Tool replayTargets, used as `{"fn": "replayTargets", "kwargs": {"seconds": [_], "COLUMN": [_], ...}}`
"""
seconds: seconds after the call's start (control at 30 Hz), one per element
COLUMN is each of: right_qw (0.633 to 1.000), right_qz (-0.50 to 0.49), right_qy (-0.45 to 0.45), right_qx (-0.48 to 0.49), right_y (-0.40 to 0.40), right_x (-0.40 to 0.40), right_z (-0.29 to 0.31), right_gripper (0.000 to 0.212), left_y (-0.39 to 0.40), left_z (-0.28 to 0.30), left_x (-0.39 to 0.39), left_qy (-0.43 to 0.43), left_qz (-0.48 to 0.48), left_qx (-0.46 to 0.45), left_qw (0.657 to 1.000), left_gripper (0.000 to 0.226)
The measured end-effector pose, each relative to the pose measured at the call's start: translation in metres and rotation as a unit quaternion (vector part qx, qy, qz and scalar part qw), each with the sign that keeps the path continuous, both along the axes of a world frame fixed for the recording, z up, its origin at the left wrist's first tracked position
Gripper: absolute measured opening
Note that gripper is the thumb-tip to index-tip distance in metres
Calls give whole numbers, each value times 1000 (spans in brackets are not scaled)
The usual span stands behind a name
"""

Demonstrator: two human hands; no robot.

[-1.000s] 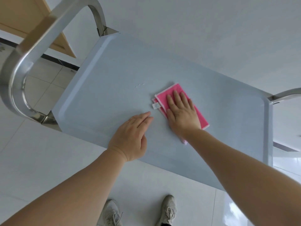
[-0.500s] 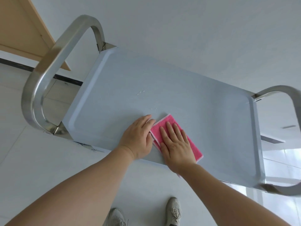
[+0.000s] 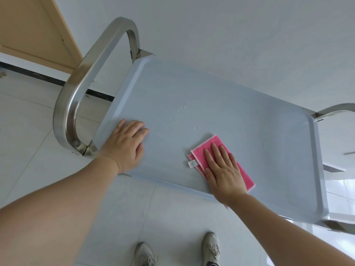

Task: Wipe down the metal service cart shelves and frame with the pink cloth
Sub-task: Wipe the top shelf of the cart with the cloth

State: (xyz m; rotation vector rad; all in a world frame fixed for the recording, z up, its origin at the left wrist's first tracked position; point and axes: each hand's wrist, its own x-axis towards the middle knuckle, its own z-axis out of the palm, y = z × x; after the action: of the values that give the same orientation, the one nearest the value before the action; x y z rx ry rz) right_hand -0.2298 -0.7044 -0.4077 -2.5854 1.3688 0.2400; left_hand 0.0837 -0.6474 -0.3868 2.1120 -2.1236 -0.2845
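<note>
Two flat hands: our right hand (image 3: pixel 223 173) presses the folded pink cloth (image 3: pixel 215 148) on the pale metal cart shelf (image 3: pixel 211 104), our left hand (image 3: pixel 124 144) braces; next we should sweep toward the unwiped far edge.

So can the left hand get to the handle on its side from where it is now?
Probably yes. The left hand lies flat on the shelf near its left end, and the handle curves just past that edge. Nothing lies between them, and the right hand presses the cloth well away.
</note>
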Motion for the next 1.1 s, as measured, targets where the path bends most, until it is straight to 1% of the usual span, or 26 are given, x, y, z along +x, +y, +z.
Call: {"fn": "replayTargets", "kwargs": {"seconds": [0.2, 0.27, 0.4, 0.5, 0.6, 0.73, 0.83, 0.93, 1.1], "right_qw": [1000, 998, 987, 981, 977, 984, 991, 993, 998], "right_qz": [2, 37, 154, 192, 208, 178, 130, 109, 61], "right_qy": [27, 39, 33, 24, 19, 27, 26, 31, 6], "right_qx": [14, 21, 22, 32, 35, 7, -6, -23, -24], "right_y": [4, 8, 20, 14, -2, -46, -98, -150, -214], "right_x": [3, 7, 33, 43, 43, 56, 63, 64, 75], "right_z": [3, 6, 8, 7, 6, 3, 1, 1, 1], "right_gripper": [53, 54, 54, 53, 53, 55, 57, 54, 53], "left_y": [2, 2, 2, 2, 1, 0, -1, -1, -1], "left_z": [1, 0, -1, -2, -3, -4, -6, -8, -8], "left_x": [2, 2, 4, 5, 4, 5, 3, 4, 3], "left_qy": [15, 18, 13, 10, 9, 4, 1, -2, -1], "left_qz": [-7, -7, -13, -19, -19, -23, -22, -20, -6], "left_qx": [28, 32, 38, 40, 43, 39, 40, 39, 30], "left_qw": [999, 999, 999, 999, 999, 999, 999, 999, 1000], "left_gripper": [58, 59, 61, 62, 61, 57, 56, 56, 54]}}
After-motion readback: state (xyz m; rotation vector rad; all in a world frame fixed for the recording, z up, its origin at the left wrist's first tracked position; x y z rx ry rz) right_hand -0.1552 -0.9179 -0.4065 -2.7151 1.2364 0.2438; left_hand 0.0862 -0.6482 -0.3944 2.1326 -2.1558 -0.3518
